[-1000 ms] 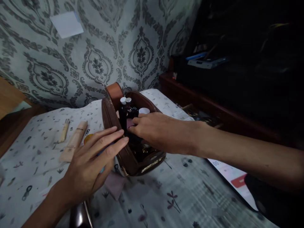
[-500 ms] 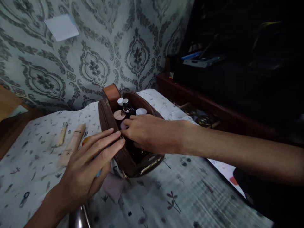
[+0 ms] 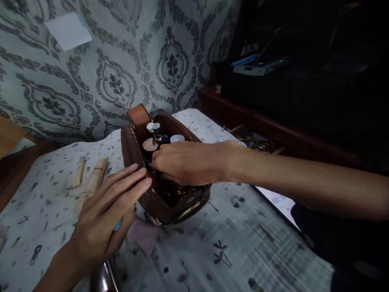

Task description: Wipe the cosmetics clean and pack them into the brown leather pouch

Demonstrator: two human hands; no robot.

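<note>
A brown bag [image 3: 133, 148] stands unzipped on the patterned bedding, with a round pinkish lid [image 3: 150, 144], a silver-capped bottle [image 3: 157, 130] and a white lid [image 3: 177, 138] inside. My right hand [image 3: 185, 163] reaches into the bag from the right, fingers curled down; whatever they hold is hidden. My left hand [image 3: 111, 215] rests its outstretched fingertips on the bag's near left edge. Under that palm a bit of a blue item [image 3: 117, 225] shows. Close by on the bedding lies a pinkish pouch [image 3: 143, 236].
Left of the bag lie a beige tube [image 3: 96, 174] and a small slim bottle [image 3: 79, 172]. A shiny dark object [image 3: 104, 278] is at the bottom. On the right are a lit screen [image 3: 278, 202] and an open drawer [image 3: 258, 142] of round items.
My right hand has sunk slightly deeper into the bag, and the pink item by its fingertips is now out of sight. The view has shifted a little.
</note>
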